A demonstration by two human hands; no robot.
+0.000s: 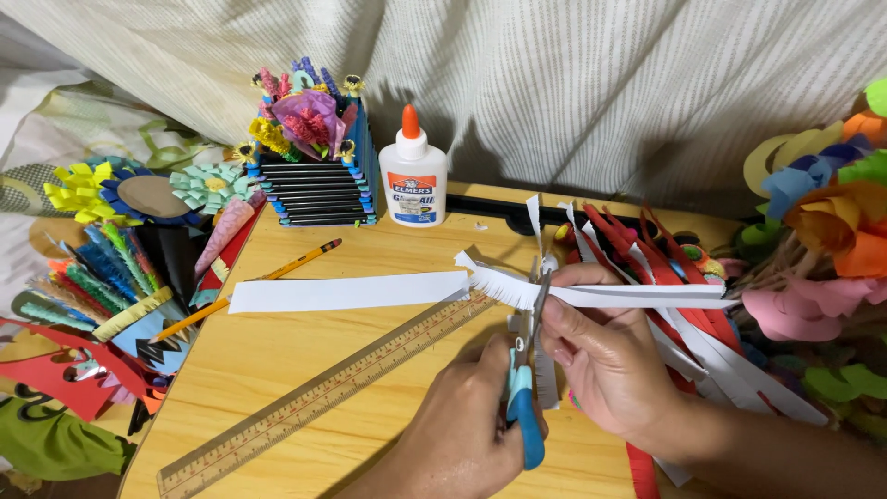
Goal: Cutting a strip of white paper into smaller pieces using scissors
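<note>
My left hand [467, 420] grips blue-handled scissors [527, 416], blades pointing up and away from me. The blades meet a white paper strip [647, 296] whose left part is cut into a fine fringe [494, 282]. My right hand [605, 356] pinches this strip just right of the blades, thumb on top. The strip runs off to the right over a heap of red and white paper strips [684, 323].
On the wooden table [277, 360] lie a plain white paper strip [342, 294], a wooden ruler [323, 397] and a pencil [249, 286]. A white glue bottle [413, 176] and a box of paper flowers [314, 166] stand at the back. Paper flowers [832, 231] crowd the right, paper crafts [111, 268] the left.
</note>
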